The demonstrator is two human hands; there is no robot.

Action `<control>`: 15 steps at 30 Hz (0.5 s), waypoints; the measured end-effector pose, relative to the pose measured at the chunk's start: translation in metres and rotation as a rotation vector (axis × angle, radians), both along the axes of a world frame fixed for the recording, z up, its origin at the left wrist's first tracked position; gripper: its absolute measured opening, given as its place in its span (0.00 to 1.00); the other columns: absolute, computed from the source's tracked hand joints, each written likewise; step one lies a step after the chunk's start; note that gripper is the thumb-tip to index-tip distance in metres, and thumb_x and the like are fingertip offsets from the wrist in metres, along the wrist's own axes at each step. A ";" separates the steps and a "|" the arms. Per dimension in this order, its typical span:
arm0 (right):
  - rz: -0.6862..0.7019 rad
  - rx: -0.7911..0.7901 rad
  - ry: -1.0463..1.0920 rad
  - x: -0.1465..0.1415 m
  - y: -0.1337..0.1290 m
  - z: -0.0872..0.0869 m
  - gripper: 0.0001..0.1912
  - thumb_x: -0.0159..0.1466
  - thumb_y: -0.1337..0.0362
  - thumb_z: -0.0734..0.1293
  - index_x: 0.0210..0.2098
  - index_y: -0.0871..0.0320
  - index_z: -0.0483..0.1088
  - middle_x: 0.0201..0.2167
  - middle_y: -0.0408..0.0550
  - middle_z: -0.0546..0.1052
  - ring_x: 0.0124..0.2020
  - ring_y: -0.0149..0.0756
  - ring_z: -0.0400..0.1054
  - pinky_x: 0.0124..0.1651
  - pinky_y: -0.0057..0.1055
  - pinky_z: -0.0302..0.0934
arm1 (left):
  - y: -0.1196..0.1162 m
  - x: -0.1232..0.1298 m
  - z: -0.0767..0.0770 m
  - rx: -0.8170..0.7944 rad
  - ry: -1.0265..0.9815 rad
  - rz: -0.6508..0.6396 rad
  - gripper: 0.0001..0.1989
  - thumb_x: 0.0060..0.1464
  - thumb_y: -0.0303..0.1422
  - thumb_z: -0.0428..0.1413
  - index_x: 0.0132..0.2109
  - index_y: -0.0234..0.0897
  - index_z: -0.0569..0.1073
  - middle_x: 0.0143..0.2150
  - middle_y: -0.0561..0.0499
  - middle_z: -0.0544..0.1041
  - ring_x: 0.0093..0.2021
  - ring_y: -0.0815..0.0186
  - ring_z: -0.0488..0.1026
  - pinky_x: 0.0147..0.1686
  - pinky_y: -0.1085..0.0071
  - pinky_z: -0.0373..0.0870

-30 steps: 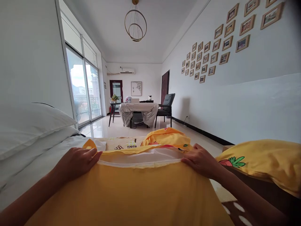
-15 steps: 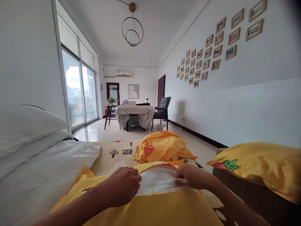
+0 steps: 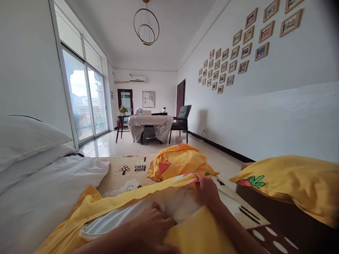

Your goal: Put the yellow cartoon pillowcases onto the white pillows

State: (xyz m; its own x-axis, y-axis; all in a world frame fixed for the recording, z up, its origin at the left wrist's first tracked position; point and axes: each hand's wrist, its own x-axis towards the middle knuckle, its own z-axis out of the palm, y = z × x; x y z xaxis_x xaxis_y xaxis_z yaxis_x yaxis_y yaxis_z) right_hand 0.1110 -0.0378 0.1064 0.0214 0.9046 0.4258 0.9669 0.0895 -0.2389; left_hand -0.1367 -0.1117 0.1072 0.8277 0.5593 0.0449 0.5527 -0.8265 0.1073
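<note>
A yellow pillowcase [image 3: 122,192] lies close in front of me, its mouth spread wide with a white pillow [image 3: 113,215] showing inside. My right hand [image 3: 209,192] is closed on the far edge of the mouth, by a pink print. Lower down, my left hand [image 3: 152,225] reaches across the white pillow, somewhat blurred. Its fingers curl at the near yellow edge, with the thumb over the cloth; the exact grip is partly hidden.
Beyond lies a crumpled orange-yellow cloth [image 3: 182,158] on a patterned beige blanket [image 3: 113,176]. White pillows [image 3: 53,173] are piled at left. A yellow pillow with a radish print [image 3: 291,180] rests on a brown box-like surface at right. A covered table [image 3: 149,121] and black chair [image 3: 181,121] stand farther off.
The mouth has opened wider, baring more white pillow. My left hand has moved down and nearer; my right hand has shifted up onto the far edge. The view has tilted slightly.
</note>
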 end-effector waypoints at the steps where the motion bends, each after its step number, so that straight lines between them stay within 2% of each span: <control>1: 0.014 0.087 0.095 -0.002 -0.001 0.009 0.17 0.61 0.67 0.52 0.39 0.60 0.71 0.30 0.55 0.78 0.32 0.43 0.71 0.32 0.31 0.56 | -0.002 0.000 -0.001 0.046 0.054 -0.017 0.24 0.52 0.55 0.51 0.42 0.39 0.73 0.35 0.47 0.78 0.36 0.58 0.75 0.45 0.62 0.65; 4: 0.105 0.364 0.346 -0.013 -0.011 0.038 0.14 0.56 0.65 0.54 0.31 0.59 0.70 0.24 0.49 0.76 0.25 0.37 0.67 0.30 0.28 0.55 | -0.006 0.002 -0.005 0.194 0.258 -0.096 0.15 0.58 0.45 0.51 0.34 0.39 0.73 0.29 0.51 0.78 0.30 0.61 0.74 0.39 0.64 0.64; 6: 0.156 0.543 0.448 -0.021 -0.023 0.055 0.13 0.54 0.65 0.55 0.29 0.58 0.70 0.21 0.45 0.74 0.22 0.34 0.65 0.28 0.26 0.54 | -0.007 0.000 0.005 0.255 0.338 -0.118 0.14 0.59 0.40 0.50 0.32 0.38 0.73 0.26 0.52 0.77 0.26 0.63 0.73 0.36 0.65 0.63; 8: 0.166 0.707 0.512 -0.028 -0.037 0.069 0.12 0.54 0.65 0.56 0.28 0.58 0.70 0.19 0.43 0.73 0.20 0.31 0.63 0.27 0.24 0.54 | -0.008 -0.006 0.032 0.286 0.340 -0.057 0.13 0.59 0.39 0.50 0.32 0.38 0.73 0.26 0.52 0.77 0.25 0.63 0.72 0.34 0.66 0.62; 10: 0.165 0.799 0.548 -0.031 -0.050 0.076 0.10 0.55 0.64 0.58 0.27 0.58 0.70 0.18 0.41 0.71 0.20 0.29 0.61 0.26 0.23 0.53 | -0.007 -0.016 0.070 0.299 0.292 0.057 0.16 0.61 0.40 0.48 0.33 0.39 0.75 0.27 0.50 0.78 0.29 0.61 0.73 0.33 0.66 0.62; 12: 0.219 0.748 0.544 -0.033 -0.055 0.076 0.07 0.54 0.63 0.61 0.26 0.58 0.69 0.17 0.39 0.69 0.19 0.28 0.59 0.26 0.22 0.53 | -0.004 -0.028 0.103 0.238 0.247 0.154 0.19 0.63 0.42 0.44 0.35 0.40 0.77 0.29 0.49 0.78 0.33 0.59 0.74 0.33 0.67 0.62; 13: 0.264 0.670 0.530 -0.034 -0.055 0.073 0.06 0.54 0.63 0.61 0.26 0.58 0.69 0.16 0.39 0.68 0.19 0.27 0.58 0.26 0.22 0.52 | -0.001 -0.034 0.111 0.193 0.223 0.194 0.20 0.63 0.43 0.44 0.36 0.41 0.77 0.31 0.48 0.78 0.35 0.59 0.74 0.34 0.68 0.62; 14: 0.308 0.569 0.510 -0.035 -0.053 0.069 0.06 0.53 0.63 0.61 0.25 0.58 0.68 0.16 0.38 0.68 0.20 0.27 0.57 0.26 0.22 0.52 | 0.003 -0.039 0.113 0.138 0.209 0.216 0.21 0.62 0.44 0.43 0.36 0.41 0.77 0.32 0.48 0.78 0.36 0.60 0.74 0.34 0.69 0.62; 15: 0.346 0.459 0.494 -0.036 -0.049 0.065 0.06 0.53 0.64 0.61 0.25 0.58 0.68 0.16 0.38 0.67 0.20 0.28 0.57 0.26 0.22 0.52 | 0.007 -0.041 0.107 0.086 0.204 0.225 0.21 0.62 0.44 0.44 0.36 0.40 0.78 0.33 0.48 0.78 0.37 0.60 0.74 0.34 0.69 0.63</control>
State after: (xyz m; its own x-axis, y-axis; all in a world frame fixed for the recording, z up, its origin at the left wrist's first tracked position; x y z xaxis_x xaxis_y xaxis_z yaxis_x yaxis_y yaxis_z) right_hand 0.0751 -0.0873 0.1709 0.0545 0.6289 0.7756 0.6560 0.5630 -0.5027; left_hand -0.1777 -0.1050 0.2142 0.6800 0.7311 -0.0545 0.7259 -0.6819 -0.0897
